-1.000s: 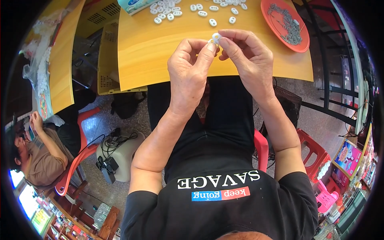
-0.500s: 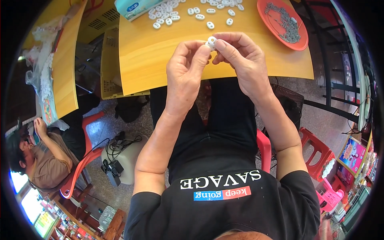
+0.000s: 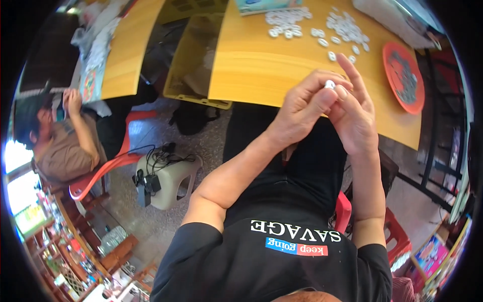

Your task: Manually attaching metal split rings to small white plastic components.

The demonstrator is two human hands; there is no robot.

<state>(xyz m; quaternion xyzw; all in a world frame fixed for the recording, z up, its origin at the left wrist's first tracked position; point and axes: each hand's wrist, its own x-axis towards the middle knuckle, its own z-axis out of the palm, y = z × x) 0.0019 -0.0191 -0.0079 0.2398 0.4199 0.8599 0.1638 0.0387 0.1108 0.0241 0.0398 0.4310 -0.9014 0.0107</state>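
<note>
Over the near part of the yellow wooden table point(image 3: 251, 83), both my hands meet at a small white plastic piece point(image 3: 330, 84). My left hand point(image 3: 304, 103) is closed, pinching it between thumb and fingers. My right hand point(image 3: 356, 116) has its thumb against the piece, while its index finger points up and away. The fingers cover most of the piece. Beyond them lie many loose white oval pieces with two holes, in a left pile point(image 3: 287, 21) and a right pile point(image 3: 347, 27). To the right, an orange-red plate point(image 3: 419, 104) holds a heap of small grey parts point(image 3: 402, 75).
A tissue pack point(image 3: 266, 5) stands at the table's far edge, and a clear plastic bag point(image 3: 392, 15) at the far right. Left of the table is a yellow crate point(image 3: 193, 65). A grey stool point(image 3: 173, 176) carries cables. Another person point(image 3: 68, 136) sits at the left table.
The view has swung left, so the table appears further right. My hands have turned, the right index finger has lifted off, and the white piece is now more hidden.
</note>
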